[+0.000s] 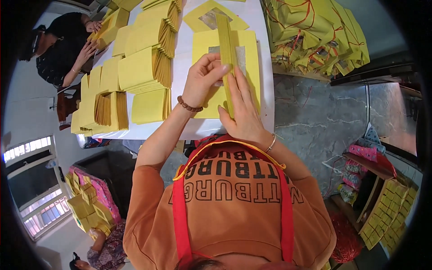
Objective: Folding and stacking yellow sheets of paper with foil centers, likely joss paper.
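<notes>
While both forearms extend over the white-covered table (pixel 266 85), a long, narrow yellow paper strip (pixel 224 38) lies between the two hands, lengthwise across a flat yellow sheet (pixel 209 101). The sheet carries a grey rectangular patch (pixel 241 56), partly covered by the strip. The left hand (pixel 203 74) (beaded bracelet (pixel 190 105) at the wrist) is half curled at the strip's left side, its thumb tip against the strip; whether its fingers are closed on the paper cannot be told. The right hand (pixel 245 108) is not clenched: its fingers extend along the strip's right side, with the thumb spread away to the left. A second yellow sheet (pixel 192 20) with a grey patch lies beyond the first. To the left stand stacks of folded yellow paper (pixel 143 67); past these, a co-worker (pixel 65 38) in dark clothing has both hands at a yellow stack (pixel 112 27).
</notes>
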The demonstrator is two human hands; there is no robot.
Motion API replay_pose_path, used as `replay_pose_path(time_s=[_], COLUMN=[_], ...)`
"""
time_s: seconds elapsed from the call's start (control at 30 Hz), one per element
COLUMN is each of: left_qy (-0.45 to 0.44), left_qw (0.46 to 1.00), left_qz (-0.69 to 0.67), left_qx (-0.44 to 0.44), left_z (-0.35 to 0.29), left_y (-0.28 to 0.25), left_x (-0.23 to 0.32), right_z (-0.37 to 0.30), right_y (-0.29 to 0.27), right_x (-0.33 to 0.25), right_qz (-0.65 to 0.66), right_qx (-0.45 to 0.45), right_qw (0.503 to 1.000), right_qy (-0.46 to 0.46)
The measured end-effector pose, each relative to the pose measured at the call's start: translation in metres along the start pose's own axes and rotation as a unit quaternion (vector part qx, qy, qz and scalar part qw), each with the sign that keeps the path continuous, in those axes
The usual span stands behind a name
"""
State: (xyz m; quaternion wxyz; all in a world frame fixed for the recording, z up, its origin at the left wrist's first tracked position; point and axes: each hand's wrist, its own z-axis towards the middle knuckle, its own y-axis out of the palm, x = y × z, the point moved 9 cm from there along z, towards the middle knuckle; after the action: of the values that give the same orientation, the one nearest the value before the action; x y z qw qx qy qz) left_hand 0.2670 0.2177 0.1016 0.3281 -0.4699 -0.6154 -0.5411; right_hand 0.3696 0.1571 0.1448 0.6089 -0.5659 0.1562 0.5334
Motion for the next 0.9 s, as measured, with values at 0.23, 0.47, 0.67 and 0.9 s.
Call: replay_pose_path(time_s=[0.23, 0.47, 0.67, 0.9], left_qy=[0.053, 0.069, 0.071, 0.070], left_qw=[0.999, 0.996, 0.995, 0.995], left_qz=[0.006, 0.008, 0.000, 0.007], left_qx=[0.007, 0.055, 0.065, 0.070], left_z=[0.000, 0.002, 0.001, -0.001], left_y=[0.002, -0.004, -0.002, -0.002], left_x=[0.001, -0.006, -0.006, -0.004], right_z=[-0.002, 0.003, 0.008, 0.027], right_y=[-0.006, -0.026, -0.046, -0.008], right_x=[0.005, 0.022, 0.023, 0.061], right_qz=[0.041, 0.117, 0.030, 0.560], right_qx=[0.024, 0.022, 0.088, 0.135], right_qw=[0.999, 0.992, 0.996, 0.801], right_qy=[-0.021, 0.045, 0.016, 0.163])
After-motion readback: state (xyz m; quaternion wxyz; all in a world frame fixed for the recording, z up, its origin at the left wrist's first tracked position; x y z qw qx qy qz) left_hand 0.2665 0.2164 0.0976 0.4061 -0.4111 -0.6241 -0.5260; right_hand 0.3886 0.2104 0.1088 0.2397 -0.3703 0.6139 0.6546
